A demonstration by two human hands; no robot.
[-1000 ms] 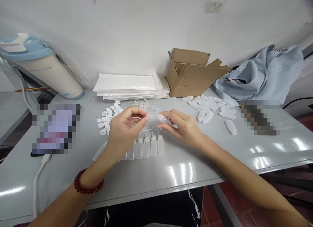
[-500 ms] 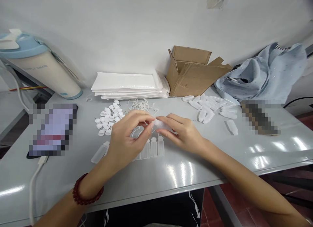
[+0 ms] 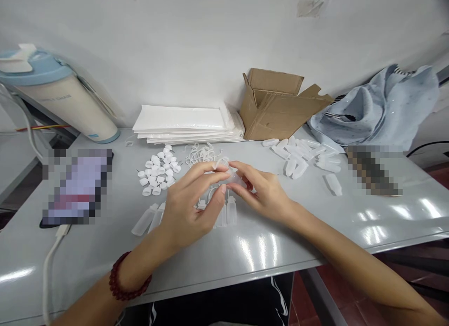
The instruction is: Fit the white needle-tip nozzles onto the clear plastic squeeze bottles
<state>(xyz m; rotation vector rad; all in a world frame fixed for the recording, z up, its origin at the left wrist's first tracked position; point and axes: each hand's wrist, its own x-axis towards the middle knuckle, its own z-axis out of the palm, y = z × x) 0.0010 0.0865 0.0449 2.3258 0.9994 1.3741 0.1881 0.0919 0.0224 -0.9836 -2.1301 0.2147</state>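
Note:
My right hand [image 3: 261,188] pinches a small translucent bottle [image 3: 235,177] between thumb and fingers above the middle of the table. My left hand [image 3: 196,199] meets it from the left, its fingertips closed at the bottle's neck, where a thin clear loop [image 3: 221,162] stands up. Below the hands, several bottles with loops lie in a row, partly hidden by my left hand; one bottle [image 3: 143,220] shows at the row's left end. White caps with thin needles [image 3: 157,171] are heaped to the left. Loose loops [image 3: 201,153] lie just behind my hands.
More translucent bottles [image 3: 298,153] lie to the right, before an open cardboard box [image 3: 280,113]. White envelopes [image 3: 182,118] are stacked at the wall. A large flask [image 3: 73,101] and a phone [image 3: 79,185] stand left; a blue cloth [image 3: 379,111] and a blurred flat object [image 3: 373,171] are right.
My left hand has shifted slightly right and down across the bottle's neck. The clear loop now shows above the fingertips, and more bottles show at the row's left end.

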